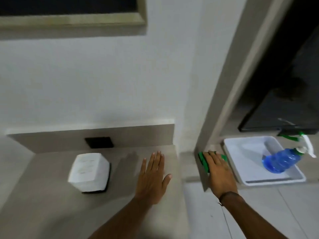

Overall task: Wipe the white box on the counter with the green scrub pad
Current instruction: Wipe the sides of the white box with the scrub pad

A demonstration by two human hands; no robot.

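Note:
The white box (89, 171) sits on the grey counter (51, 204) at the left, on a dark base. My left hand (151, 176) hovers flat over the counter to the right of the box, fingers apart, holding nothing. The green scrub pad (203, 160) lies on a lower ledge right of the counter's end. My right hand (219, 171) lies flat on top of the pad with fingers extended, covering most of it. Whether the fingers grip the pad I cannot tell.
A white tray (241, 176) stands right of the pad and holds a blue spray bottle (281, 159) with a white trigger. A black socket plate (99, 142) is set in the backsplash. A wall column (224, 100) stands between counter and ledge.

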